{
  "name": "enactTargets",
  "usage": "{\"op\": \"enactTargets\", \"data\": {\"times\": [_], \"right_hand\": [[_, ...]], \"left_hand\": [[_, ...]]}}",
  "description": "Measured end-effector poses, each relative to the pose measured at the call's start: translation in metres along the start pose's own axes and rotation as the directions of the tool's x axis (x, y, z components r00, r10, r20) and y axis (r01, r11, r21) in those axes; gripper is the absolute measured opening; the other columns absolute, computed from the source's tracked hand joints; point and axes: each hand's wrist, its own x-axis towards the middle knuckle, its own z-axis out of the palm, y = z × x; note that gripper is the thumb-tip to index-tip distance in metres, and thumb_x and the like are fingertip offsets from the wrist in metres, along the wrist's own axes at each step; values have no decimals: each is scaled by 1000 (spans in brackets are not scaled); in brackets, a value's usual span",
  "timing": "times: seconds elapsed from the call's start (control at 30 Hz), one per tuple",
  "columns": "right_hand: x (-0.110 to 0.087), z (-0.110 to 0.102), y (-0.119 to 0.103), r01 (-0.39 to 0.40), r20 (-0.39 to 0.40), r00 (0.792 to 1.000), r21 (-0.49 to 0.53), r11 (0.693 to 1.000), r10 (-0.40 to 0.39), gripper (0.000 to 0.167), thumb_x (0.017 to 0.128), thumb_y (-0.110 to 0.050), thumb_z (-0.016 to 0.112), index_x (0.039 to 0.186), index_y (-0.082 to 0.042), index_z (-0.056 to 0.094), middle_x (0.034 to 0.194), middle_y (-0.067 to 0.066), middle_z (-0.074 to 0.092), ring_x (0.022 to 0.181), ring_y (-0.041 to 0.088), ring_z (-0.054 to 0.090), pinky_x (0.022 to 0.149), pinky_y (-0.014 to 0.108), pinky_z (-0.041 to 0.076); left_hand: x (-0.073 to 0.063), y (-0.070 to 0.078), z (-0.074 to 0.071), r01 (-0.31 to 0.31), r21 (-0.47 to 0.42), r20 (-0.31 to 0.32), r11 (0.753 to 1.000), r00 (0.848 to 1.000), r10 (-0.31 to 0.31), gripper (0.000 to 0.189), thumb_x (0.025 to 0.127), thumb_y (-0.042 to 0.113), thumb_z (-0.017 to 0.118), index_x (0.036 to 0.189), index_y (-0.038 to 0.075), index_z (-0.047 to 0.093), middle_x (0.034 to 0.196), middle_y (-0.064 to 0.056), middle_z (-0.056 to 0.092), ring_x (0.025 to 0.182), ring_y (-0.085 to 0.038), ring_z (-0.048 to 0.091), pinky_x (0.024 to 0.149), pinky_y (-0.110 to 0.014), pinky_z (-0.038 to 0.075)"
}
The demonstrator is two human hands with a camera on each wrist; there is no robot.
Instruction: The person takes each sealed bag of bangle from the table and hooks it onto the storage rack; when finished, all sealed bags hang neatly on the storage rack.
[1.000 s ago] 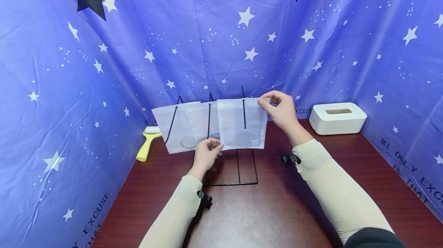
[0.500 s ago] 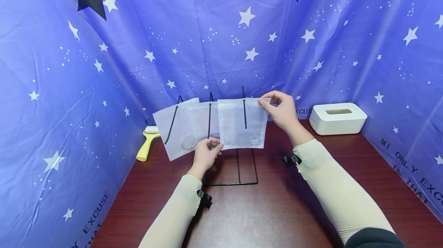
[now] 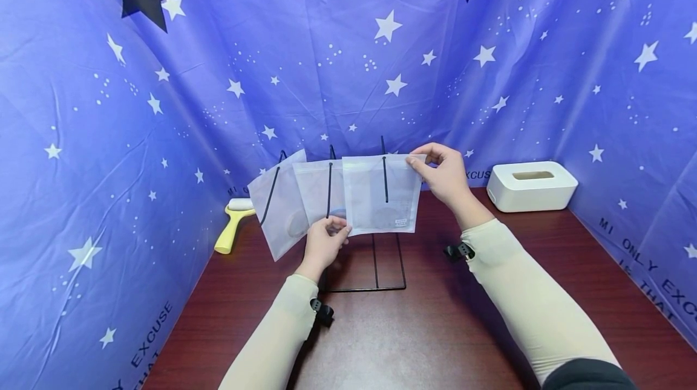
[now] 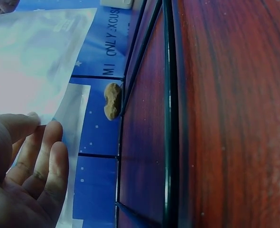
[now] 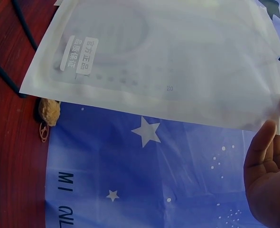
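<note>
Three frosted white zip pouches hang side by side on black hooks in the head view. My left hand [image 3: 323,245] pinches the lower left corner of the right pouch [image 3: 405,196] between thumb and fingers. At that pouch's upper right corner, my right hand [image 3: 443,175] pinches the edge. The pouch hangs nearly square, its hook passing through near the top; a printed label [image 5: 79,54] shows through it. Beside it hangs the middle pouch [image 3: 313,190], partly overlapped. The left pouch [image 3: 280,211] is tilted, with a round item visible inside.
A black wire rack [image 3: 376,289] stands on the dark red table [image 3: 414,341]. Behind it sits a brown peanut-shaped object [image 4: 112,101]. A yellow-handled lint roller [image 3: 231,230] lies at left, a white tissue box [image 3: 530,196] at right. A starry blue curtain [image 3: 348,63] encloses the table.
The left pouch has swung counterclockwise on its hook, its right top corner rising and its bottom corner dropping. Both hands keep their hold on the right pouch, almost still.
</note>
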Motion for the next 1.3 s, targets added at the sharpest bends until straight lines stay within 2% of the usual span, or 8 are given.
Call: {"op": "enactTargets", "data": {"times": [0.17,0.33,0.5,0.67,0.77,0.9,1.1,1.3], "right_hand": [[-2,-1,-6,-25,11,1000,7,1000,25,18,94,-16,82,106,-3,78,80,17,66,61,18,61,55,26,54],[-11,-6,-28,-44,37,998,7,999,44,20,94,-7,79,109,6,74,81,20,64,62,27,63,56,30,56],[-16,-12,-35,-32,57,998,51,998,29,22,93,-5,79,111,9,73,83,17,67,68,20,65,59,34,58],[-17,-16,-17,-55,58,997,81,995,50,30,93,-5,80,118,7,70,95,17,71,78,18,67,62,40,60],[-19,-19,1,-77,73,995,113,991,70,37,93,-8,80,126,4,67,104,14,71,85,16,68,64,37,61],[-26,-26,11,-76,91,994,146,986,63,41,93,-6,80,130,3,64,112,23,70,89,15,68,68,34,61],[-48,-37,16,-55,96,994,136,989,42,41,91,1,80,128,4,63,114,27,69,96,14,70,85,21,55],[-78,-48,21,-36,140,990,80,996,25,47,89,7,79,131,9,59,115,20,69,101,16,70,90,24,55]], "left_hand": [[0,-1,0,-19,-11,2,1000,1000,19,7,95,11,80,98,7,76,87,-5,76,66,-23,73,59,-29,58],[-1,-3,0,-32,-12,1,999,999,32,6,94,10,80,98,7,76,86,-5,76,66,-24,73,61,-29,58],[-3,-2,-1,-36,-1,-3,999,999,36,6,94,11,80,98,9,77,86,-3,76,67,-26,74,63,-30,59],[-6,-5,-5,-47,58,-7,997,999,48,7,94,15,81,99,12,78,86,2,76,65,-17,72,65,-29,58],[-8,-7,-8,-44,97,-11,994,999,45,7,93,16,81,99,15,78,85,6,75,65,-12,71,65,-30,58],[-12,-8,-14,-33,134,-10,990,999,35,7,94,20,82,99,19,78,85,8,74,67,-11,70,67,-31,58],[-19,-7,-26,-65,187,-9,980,998,67,8,95,22,80,103,20,79,91,12,75,80,-9,69,75,-31,57],[-30,-8,-37,-99,206,-9,974,995,103,10,95,21,81,104,18,79,92,13,75,79,-9,68,73,-31,55]]}}
